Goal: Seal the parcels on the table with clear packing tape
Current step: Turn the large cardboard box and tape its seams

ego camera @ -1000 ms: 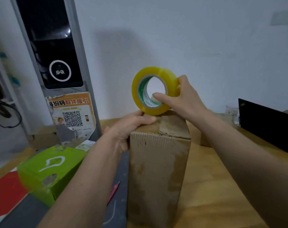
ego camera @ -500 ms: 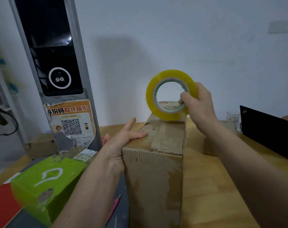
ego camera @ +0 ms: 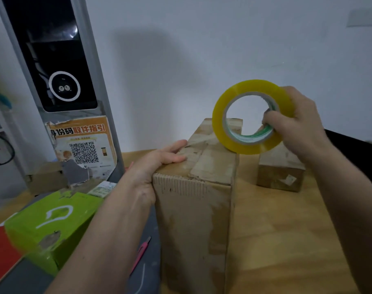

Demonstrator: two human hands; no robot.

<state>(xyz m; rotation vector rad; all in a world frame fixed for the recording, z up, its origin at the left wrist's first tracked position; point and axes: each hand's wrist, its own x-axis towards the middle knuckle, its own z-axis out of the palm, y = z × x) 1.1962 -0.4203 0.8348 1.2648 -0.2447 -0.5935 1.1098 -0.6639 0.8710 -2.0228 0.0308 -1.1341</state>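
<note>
A tall brown cardboard parcel stands upright on the wooden table, its top flaps closed. My left hand rests on the parcel's top left edge, fingers straight across the flap. My right hand grips a yellowish roll of packing tape, fingers hooked through its core. The roll stands on edge at the parcel's top right corner. A strip of tape seems to run from the roll across the top toward my left fingers. A smaller brown parcel lies behind on the right.
A green box lies at the left on a grey mat, with a pink cutter beside the tall parcel. A grey kiosk pillar with a QR poster stands at the back left. A black panel borders the right edge.
My right hand has carried the tape roll from the parcel's near top to its far right corner. The left hand stayed on the top left edge, flattening out.
</note>
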